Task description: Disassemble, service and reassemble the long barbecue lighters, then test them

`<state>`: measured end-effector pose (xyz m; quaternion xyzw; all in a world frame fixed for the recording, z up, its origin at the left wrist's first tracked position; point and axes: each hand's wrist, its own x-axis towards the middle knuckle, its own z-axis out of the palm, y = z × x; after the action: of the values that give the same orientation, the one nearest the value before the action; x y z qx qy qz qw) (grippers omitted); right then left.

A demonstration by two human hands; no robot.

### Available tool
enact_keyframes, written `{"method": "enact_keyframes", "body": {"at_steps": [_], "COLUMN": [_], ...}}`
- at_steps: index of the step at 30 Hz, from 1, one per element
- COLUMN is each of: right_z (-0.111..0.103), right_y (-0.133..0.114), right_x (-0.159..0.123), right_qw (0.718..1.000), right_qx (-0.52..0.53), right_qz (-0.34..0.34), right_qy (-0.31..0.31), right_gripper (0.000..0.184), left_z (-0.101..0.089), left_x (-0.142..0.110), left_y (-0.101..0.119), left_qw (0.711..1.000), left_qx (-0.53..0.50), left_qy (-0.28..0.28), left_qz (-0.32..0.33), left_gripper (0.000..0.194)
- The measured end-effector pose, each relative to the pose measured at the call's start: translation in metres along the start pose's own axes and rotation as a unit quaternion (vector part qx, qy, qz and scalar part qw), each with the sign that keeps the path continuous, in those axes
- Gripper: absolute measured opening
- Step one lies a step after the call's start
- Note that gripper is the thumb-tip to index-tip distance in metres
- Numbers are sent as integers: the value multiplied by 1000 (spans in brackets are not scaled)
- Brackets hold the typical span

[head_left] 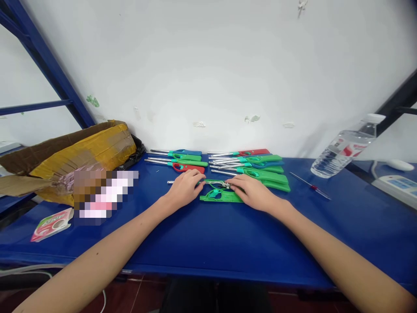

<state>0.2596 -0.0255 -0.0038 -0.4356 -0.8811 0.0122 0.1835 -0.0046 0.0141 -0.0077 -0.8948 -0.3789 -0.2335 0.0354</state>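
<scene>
An opened green long-nosed lighter point(211, 198) lies on the blue table in front of me, its inner parts and thin wires showing. My left hand point(186, 188) is closed around its front part, and the metal tube point(170, 182) sticks out to the left of the fingers. With fingertips pinched near a small metal fitting point(227, 185), my right hand point(254, 190) covers the right end of the green casing. Just behind the hands lie more long-nosed lighters: a left group with a red lighter point(188, 168), and a right group with a green lighter point(270, 177).
At the left stand a torn cardboard box point(81, 150) with yellow tape and a flattened pink-green package point(52, 224). To the right are a screwdriver point(311, 187), a tilted water bottle point(345, 150) and a white device point(400, 187). A white wall rises behind the table point(208, 248).
</scene>
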Motion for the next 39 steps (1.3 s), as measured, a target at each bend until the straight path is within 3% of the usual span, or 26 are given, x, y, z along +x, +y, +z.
{"method": "enact_keyframes", "body": {"at_steps": [3, 9, 13, 19, 25, 32, 36, 39], "right_z": [0, 2, 3, 1, -7, -10, -7, -7], "right_y": [-2, -5, -7, -12, -15, -32, -37, -36], "right_x": [0, -1, -1, -1, 0, 5, 6, 6], "right_qw": [1000, 1000, 1000, 1000, 999, 991, 982, 973], "right_qx": [1, 3, -4, -16, 27, 111, 148, 193], "right_qz": [-7, -11, -16, -18, -9, -24, 35, 57], "right_qy": [-1, 6, 7, -13, 16, 70, 116, 109], "right_gripper": [33, 34, 34, 35, 38, 29, 15, 11], "left_z": [-6, -9, -6, -11, -12, -4, -7, -8], "left_x": [1, -1, 0, 1, 1, 8, 10, 11], "left_y": [7, 20, 22, 28, 33, 40, 40, 39], "left_qw": [999, 988, 987, 982, 977, 959, 949, 947], "left_qx": [-42, -116, -126, -157, -204, -276, -309, -313], "left_qy": [12, -32, -33, -36, 2, 68, 64, 74], "left_qz": [24, 96, 90, 98, 60, 7, -11, -21], "left_gripper": [23, 30, 13, 10, 12, 16, 16, 15]}}
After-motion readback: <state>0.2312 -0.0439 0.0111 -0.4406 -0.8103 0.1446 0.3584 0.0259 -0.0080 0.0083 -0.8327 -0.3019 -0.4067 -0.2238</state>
